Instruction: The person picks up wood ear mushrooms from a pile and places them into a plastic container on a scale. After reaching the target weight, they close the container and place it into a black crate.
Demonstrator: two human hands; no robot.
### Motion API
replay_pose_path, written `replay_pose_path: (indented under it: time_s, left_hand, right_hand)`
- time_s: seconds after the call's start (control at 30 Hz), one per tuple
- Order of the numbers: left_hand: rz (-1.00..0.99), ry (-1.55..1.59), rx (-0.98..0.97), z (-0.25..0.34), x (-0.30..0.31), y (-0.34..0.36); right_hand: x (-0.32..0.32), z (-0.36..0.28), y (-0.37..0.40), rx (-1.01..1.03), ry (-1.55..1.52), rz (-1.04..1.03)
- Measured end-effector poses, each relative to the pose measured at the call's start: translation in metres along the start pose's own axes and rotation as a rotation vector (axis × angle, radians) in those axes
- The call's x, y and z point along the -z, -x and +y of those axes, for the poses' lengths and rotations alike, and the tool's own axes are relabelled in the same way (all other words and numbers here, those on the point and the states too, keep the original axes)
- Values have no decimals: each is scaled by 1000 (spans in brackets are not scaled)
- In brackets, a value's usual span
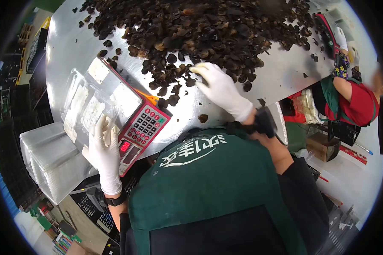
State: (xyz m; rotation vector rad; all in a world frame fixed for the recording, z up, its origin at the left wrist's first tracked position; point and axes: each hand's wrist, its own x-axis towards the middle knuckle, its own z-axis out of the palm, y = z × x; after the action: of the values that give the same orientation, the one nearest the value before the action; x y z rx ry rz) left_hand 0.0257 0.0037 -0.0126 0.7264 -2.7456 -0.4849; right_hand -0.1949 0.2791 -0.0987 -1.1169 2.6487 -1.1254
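Observation:
My left hand (104,151), in a white glove, grips the near edge of a clear plastic tray (78,104). The tray lies tilted over the left part of a red weighing scale (142,127), whose keypad and lit red display face me. My right hand (221,91), also gloved in white, reaches to the near edge of a heap of dark wood ear mushrooms (208,34). Its thumb and fingers are apart, close to a few loose pieces, and nothing shows held between them. An orange object (148,97) sticks out beside the scale, partly hidden.
The heap spreads over a metal table (64,38). A stack of clear plastic trays (51,157) stands left of the scale. At the right, another person in a red top (355,104) works by a second scale (325,34). A cardboard box (322,146) sits on the floor.

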Motion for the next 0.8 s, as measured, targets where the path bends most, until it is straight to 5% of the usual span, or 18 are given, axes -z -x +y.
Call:
replay_pose_path:
  time_s: [0.27, 0.53, 0.73, 0.8]
  left_hand:
    - [-2, -93, -32, 8, 5, 12]
    - [12, 48, 40, 3, 2, 10]
    - [36, -64, 41, 1, 3, 8]
    - [10, -113, 40, 2, 6, 8]
  right_hand:
    - [-64, 4, -64, 265, 229, -168]
    - [-35, 14, -61, 132, -188, -10]
    - [14, 13, -51, -499, -1011, -446]
    - [20, 13, -40, -485, -1170, -424]
